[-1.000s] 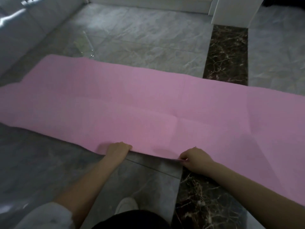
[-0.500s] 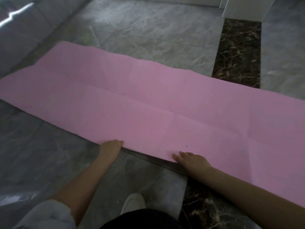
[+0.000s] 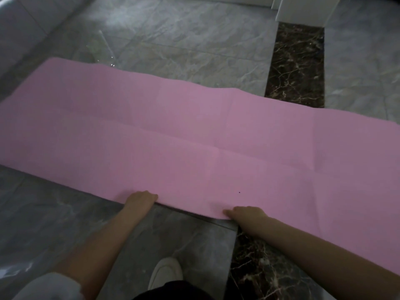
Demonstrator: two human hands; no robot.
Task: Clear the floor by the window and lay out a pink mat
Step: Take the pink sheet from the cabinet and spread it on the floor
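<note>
Mat [image 3: 194, 135] flat on floor [image 3: 173, 50]; hands [image 3: 140, 199] at near edge, perhaps gripping.
</note>
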